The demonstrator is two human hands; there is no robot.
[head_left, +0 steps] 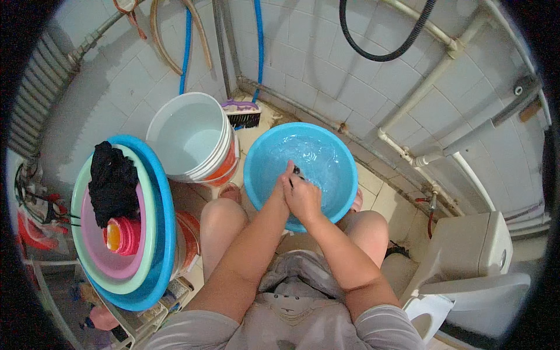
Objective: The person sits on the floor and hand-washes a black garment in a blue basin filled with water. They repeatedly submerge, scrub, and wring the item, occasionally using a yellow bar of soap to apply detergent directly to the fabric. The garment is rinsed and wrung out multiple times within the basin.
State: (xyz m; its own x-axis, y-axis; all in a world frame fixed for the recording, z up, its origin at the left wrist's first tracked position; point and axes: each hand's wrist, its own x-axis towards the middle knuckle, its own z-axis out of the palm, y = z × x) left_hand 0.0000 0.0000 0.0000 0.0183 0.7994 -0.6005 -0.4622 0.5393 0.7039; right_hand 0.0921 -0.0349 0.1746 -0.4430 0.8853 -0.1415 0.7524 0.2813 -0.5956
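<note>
A round blue basin (255, 181) of water sits on the floor between my knees. Above its water my left hand (284, 182) and my right hand (305, 200) press together, both closed. Between them a bit of black cloth (297, 171) pokes out; most of it is hidden by my fingers, so its kind does not show. The water (309, 149) around my hands is clear and rippled.
A white bucket (192, 131) of water stands left of the basin, near a purple brush (242, 111). Further left, stacked basins (164, 233) hold black clothing (112, 181) and a pink container (123, 235). A toilet (461, 245) is at right; pipes (426, 93) line the wall.
</note>
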